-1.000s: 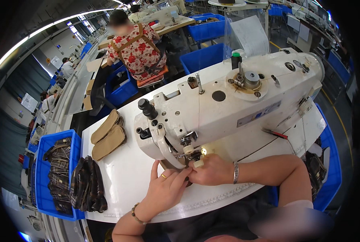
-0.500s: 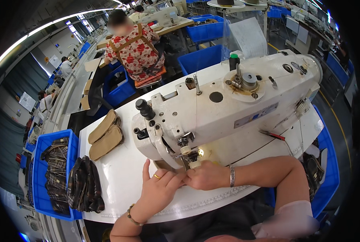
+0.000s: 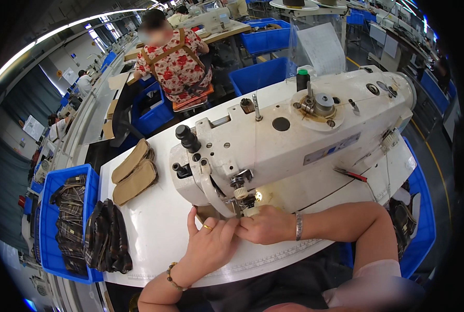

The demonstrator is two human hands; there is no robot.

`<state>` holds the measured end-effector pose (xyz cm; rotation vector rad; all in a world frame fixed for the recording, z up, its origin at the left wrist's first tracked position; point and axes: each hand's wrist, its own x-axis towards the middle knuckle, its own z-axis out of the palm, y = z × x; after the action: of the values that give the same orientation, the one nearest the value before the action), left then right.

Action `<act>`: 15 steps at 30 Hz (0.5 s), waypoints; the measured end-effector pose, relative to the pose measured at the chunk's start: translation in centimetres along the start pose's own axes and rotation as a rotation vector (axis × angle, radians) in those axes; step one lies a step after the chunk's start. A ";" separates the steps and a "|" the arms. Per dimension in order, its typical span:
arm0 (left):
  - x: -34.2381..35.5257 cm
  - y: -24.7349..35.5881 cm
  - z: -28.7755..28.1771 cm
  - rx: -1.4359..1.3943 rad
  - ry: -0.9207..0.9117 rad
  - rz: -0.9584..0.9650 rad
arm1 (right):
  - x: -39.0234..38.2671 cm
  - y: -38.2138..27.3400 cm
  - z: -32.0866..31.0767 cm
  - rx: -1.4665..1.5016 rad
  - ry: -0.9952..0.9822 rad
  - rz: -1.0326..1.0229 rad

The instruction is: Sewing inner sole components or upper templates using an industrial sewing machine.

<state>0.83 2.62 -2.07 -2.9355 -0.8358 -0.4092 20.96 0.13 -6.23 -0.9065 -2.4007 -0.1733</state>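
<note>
A white sewing machine (image 3: 273, 140) spans the table, and a small lamp glows beside its needle area. Below its head, a tan fabric piece (image 3: 205, 212) shows partly; my hands and the machine hide the rest. My left hand (image 3: 210, 242), with a yellow ring, is on the piece's near side, index finger stretched along its left edge and the other fingers curled at the material. My right hand (image 3: 267, 225) is closed in a pinch at the piece just right of it, close to the presser foot. The fingertips of both hands nearly meet.
Two tan shoe-shaped pieces (image 3: 136, 176) lie left on the table (image 3: 162, 242). Beside them sit a pile of plaid fabric pieces (image 3: 107, 236) and a blue bin (image 3: 43, 229) of more. Red-handled snips (image 3: 351, 174) lie behind my right arm. A co-worker (image 3: 175, 62) sits ahead.
The view has shifted slightly. Both hands stay at the needle area with nearly the same grip; I see no clear movement of the fabric.
</note>
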 end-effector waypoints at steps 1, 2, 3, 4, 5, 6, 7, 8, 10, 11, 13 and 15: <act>0.0 0.1 0.0 0.000 0.000 -0.001 | 0.0 0.0 -0.1 0.001 -0.001 -0.001; 0.0 0.2 -0.1 -0.018 0.022 -0.023 | 0.1 0.0 -0.2 -0.011 0.015 -0.002; 0.1 0.2 -0.2 -0.036 0.045 -0.042 | 0.1 0.1 -0.3 -0.024 0.030 0.000; 0.1 0.2 -0.3 -0.038 0.044 -0.041 | 0.2 0.1 -0.4 -0.024 0.029 0.001; 0.1 0.3 -0.4 -0.085 0.086 -0.045 | 0.2 0.2 -0.5 -0.025 0.060 -0.004; 0.1 0.3 -0.4 -0.134 0.129 -0.048 | 0.2 0.3 -0.5 -0.026 0.090 -0.009; 0.2 0.3 -0.3 -0.136 0.127 -0.047 | 0.2 0.4 -0.5 -0.026 0.089 -0.006; 0.2 0.3 -0.2 -0.132 0.164 -0.045 | 0.2 0.4 -0.5 -0.032 0.114 -0.012; 0.2 0.3 -0.1 -0.128 0.201 -0.041 | 0.2 0.5 -0.4 -0.040 0.139 -0.015; 0.1 0.3 -0.1 -0.101 0.193 -0.054 | 0.2 0.5 -0.3 -0.053 0.165 -0.010; -0.1 0.3 -0.2 -0.073 0.184 -0.069 | 0.3 0.4 -0.2 -0.065 0.190 -0.005; 0.0 0.5 -0.1 -0.032 0.207 -0.083 | 0.3 0.4 -0.3 -0.168 0.170 0.032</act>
<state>1.03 2.19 -1.94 -2.8288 -0.9320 -0.7247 21.16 0.55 -5.87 -0.9649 -2.2383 -0.4282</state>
